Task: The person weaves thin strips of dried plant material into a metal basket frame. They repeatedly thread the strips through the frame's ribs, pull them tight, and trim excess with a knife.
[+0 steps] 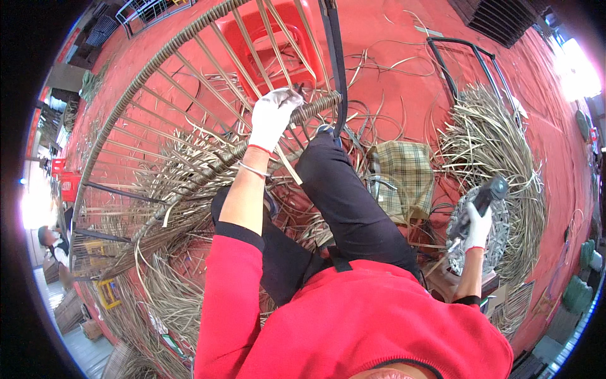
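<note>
My left hand (pixel 273 115), in a white glove, is closed by the wrapped rail of a large curved wicker frame (pixel 214 172). A flat tan strip (pixel 289 165) hangs below its fingers, and a small dark bit shows at the fingertips. The frame leans across my left side, with thin ribs between its wrapped outer rim and inner rail. Out to the right, my gloved right hand (pixel 478 226) grips a dark nail gun (pixel 490 193) with a round cap. Beneath that hand lies a round grey bundle (pixel 495 243), partly covered.
A red plastic chair (pixel 278 38) stands behind the frame. Loose strip piles lie at right (pixel 489 136) and lower left. A checked cloth (pixel 404 174) is beside my knee. A black metal frame (pixel 470 47) stands at the far right; another person (pixel 57 243) is far left.
</note>
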The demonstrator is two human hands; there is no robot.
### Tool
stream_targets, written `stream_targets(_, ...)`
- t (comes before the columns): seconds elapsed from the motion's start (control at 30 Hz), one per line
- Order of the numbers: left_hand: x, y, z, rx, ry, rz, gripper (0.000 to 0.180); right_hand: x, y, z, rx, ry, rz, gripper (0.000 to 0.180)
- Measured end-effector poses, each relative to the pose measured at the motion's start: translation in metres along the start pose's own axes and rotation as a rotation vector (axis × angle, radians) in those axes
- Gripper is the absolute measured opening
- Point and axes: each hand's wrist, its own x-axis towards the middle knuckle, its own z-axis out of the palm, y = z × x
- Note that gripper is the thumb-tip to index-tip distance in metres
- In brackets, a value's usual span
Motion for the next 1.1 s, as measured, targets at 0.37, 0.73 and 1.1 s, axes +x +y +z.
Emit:
stream_targets(0.37,0.013,0.001,-0.007,-0.093,0.051,-0.100,0.027,-0.083,-0.104,0.271,-0.156,-0.687,-0.530,0.035)
stream_targets(0.73,0.014,-0.005,-0.004,-0.149,0.076,-0.097,0.025,-0.081,-0.025,0.338,-0.028,-0.717,-0.663,0.069)
stream_targets(1.1,0.017,0.002,-0.004,-0.123,0.107,-0.147,0.025,-0.077,-0.028,0.354,0.013,-0.741,-0.575,0.063)
